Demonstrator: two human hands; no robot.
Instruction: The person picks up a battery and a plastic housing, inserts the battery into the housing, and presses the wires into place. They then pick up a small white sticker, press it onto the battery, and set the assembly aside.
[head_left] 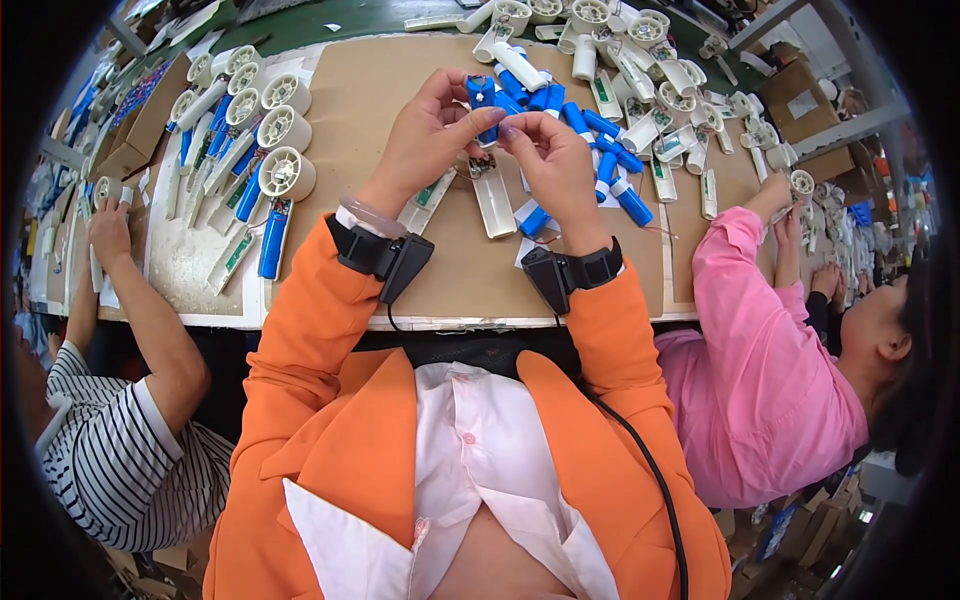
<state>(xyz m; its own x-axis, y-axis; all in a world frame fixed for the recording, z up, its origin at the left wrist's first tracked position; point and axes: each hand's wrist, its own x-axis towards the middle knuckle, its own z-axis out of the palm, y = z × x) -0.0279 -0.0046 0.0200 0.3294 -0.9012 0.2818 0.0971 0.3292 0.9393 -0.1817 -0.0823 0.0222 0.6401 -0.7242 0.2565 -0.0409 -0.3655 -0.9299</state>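
Observation:
My left hand point(430, 130) holds a blue battery pack point(480, 92) upright between thumb and fingers over the middle of the table. Thumb and forefinger of my right hand point(556, 165) are pinched at the lower end of that pack; whatever lies between them is too small to make out. Below the hands lies an open white half-shell point(493, 205), with a small board and wires near its upper end. Another half-shell with a green circuit board point(430, 200) rests beside my left wrist. Several loose blue battery packs point(630, 203) are heaped just right of my right hand.
White round-headed housings point(287, 172) with blue packs line the table's left side. More white housings and shells point(650, 75) pile up at the back right. A person in a striped shirt point(140, 450) works at left, another in a pink shirt point(760, 370) at right.

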